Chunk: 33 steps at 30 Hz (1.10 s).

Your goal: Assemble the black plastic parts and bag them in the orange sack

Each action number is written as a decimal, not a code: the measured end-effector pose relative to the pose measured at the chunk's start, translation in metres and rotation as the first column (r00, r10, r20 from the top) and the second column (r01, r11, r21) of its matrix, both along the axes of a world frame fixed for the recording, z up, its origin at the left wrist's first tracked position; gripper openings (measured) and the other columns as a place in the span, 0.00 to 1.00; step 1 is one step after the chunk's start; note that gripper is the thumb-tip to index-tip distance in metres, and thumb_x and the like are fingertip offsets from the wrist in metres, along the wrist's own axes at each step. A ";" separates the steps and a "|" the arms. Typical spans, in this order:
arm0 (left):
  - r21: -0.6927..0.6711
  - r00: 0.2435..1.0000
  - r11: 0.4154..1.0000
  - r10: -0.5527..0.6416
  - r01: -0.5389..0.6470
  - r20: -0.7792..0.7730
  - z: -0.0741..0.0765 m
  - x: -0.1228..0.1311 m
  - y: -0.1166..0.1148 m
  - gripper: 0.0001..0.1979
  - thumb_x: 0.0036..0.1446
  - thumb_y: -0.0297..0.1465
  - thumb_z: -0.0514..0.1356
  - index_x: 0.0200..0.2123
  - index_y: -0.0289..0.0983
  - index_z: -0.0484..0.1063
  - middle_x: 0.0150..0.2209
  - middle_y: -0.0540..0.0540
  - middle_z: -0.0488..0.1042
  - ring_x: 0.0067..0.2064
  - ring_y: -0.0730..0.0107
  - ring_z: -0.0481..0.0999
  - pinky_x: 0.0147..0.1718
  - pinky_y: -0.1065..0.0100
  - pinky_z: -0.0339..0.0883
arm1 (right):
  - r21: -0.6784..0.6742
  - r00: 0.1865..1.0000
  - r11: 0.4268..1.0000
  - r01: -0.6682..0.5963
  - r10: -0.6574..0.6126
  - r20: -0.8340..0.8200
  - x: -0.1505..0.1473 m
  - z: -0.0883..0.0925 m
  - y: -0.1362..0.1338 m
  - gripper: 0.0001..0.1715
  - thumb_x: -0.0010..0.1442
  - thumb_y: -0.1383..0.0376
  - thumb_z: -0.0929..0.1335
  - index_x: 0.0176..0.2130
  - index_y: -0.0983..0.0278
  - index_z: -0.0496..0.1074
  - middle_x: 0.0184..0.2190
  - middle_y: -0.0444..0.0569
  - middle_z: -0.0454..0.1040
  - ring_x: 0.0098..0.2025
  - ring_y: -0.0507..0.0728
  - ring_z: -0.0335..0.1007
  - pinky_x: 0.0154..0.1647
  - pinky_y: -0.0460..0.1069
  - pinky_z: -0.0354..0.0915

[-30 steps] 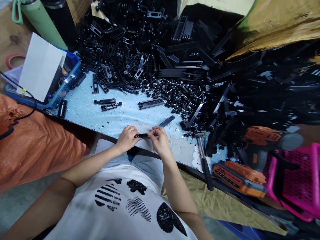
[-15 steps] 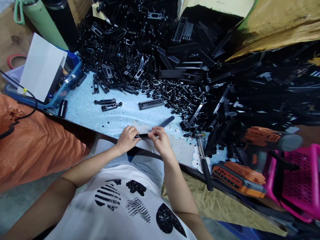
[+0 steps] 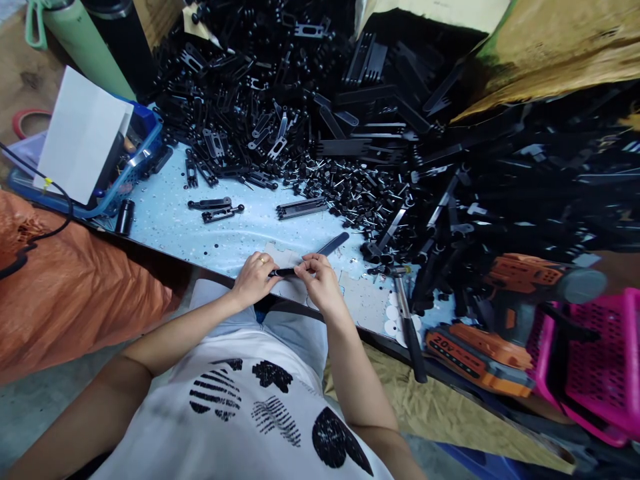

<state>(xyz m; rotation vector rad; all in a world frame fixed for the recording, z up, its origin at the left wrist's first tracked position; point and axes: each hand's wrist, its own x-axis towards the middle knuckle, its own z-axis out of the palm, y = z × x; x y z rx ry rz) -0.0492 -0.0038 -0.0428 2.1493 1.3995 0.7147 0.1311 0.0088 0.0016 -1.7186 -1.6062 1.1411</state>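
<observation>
Near the front edge of the pale blue table (image 3: 165,213), my left hand (image 3: 255,277) and my right hand (image 3: 320,283) both pinch one long black plastic part (image 3: 330,245). The left fingers close on its near end, and a ring shows on that hand. My right fingers grip it a little farther along. The part's rounded far end points up and to the right. Pale card pieces (image 3: 367,303) lie under and beside my hands.
A big heap of black plastic parts (image 3: 310,87) fills the back and right. Small black pins (image 3: 360,190) lie ahead. A hammer (image 3: 407,320), an orange drill (image 3: 500,333), a pink basket (image 3: 595,363), a blue tray (image 3: 130,167) and green bottle (image 3: 85,43) stand around.
</observation>
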 end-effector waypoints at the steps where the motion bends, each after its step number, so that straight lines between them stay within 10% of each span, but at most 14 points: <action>1: -0.002 1.000 1.000 -0.001 0.001 -0.001 0.000 0.000 0.000 0.07 0.54 0.33 0.62 0.36 0.36 0.72 0.34 0.44 0.71 0.42 0.60 0.67 0.41 0.60 0.65 | 0.006 1.000 1.000 -0.004 0.004 0.003 0.000 -0.001 0.000 0.12 0.53 0.58 0.66 0.26 0.63 0.70 0.42 0.52 0.67 0.45 0.59 0.63 0.49 0.56 0.60; 33: 0.028 1.000 0.999 0.015 -0.015 -0.003 0.000 -0.002 -0.002 0.09 0.55 0.35 0.61 0.36 0.36 0.72 0.35 0.44 0.71 0.42 0.60 0.67 0.40 0.61 0.65 | 0.079 0.998 0.997 0.001 -0.006 0.064 -0.003 -0.008 -0.002 0.08 0.54 0.62 0.65 0.25 0.63 0.66 0.40 0.53 0.67 0.45 0.60 0.63 0.50 0.58 0.59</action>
